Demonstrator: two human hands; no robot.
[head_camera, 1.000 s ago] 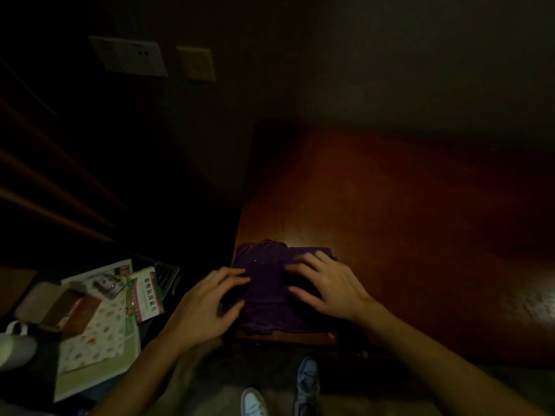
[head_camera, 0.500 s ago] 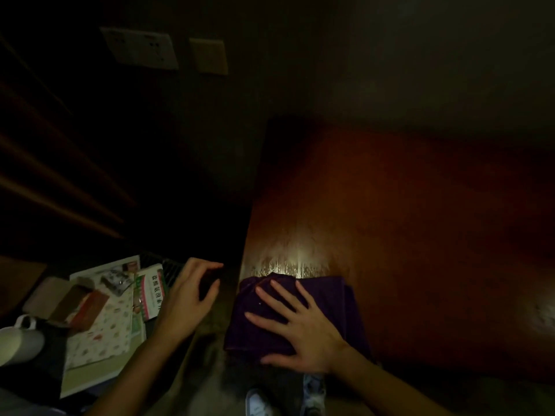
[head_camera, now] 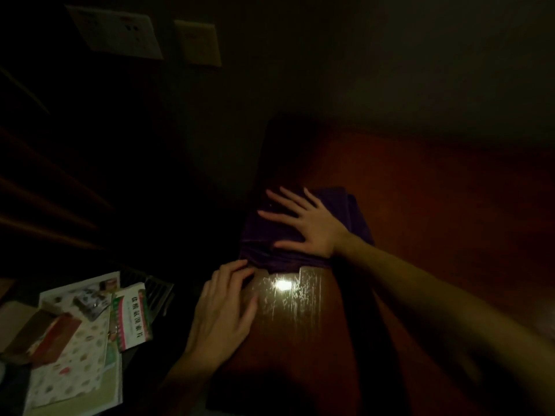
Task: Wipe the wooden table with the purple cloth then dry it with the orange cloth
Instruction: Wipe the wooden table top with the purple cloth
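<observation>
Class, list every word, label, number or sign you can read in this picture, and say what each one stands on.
White packet with green and red edging, lying on the patterned papers left of the wooden table: a column of large green Chinese characters, too blurred to read with certainty.
Smaller print on the same packet: too small to read.
Patterned paper: pictures only, no text visible.
Wall plates: no readable marking.

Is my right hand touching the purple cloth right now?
Touching. The head view shows the right hand lying flat, fingers spread, directly on the purple cloth, with no gap between them.
</observation>
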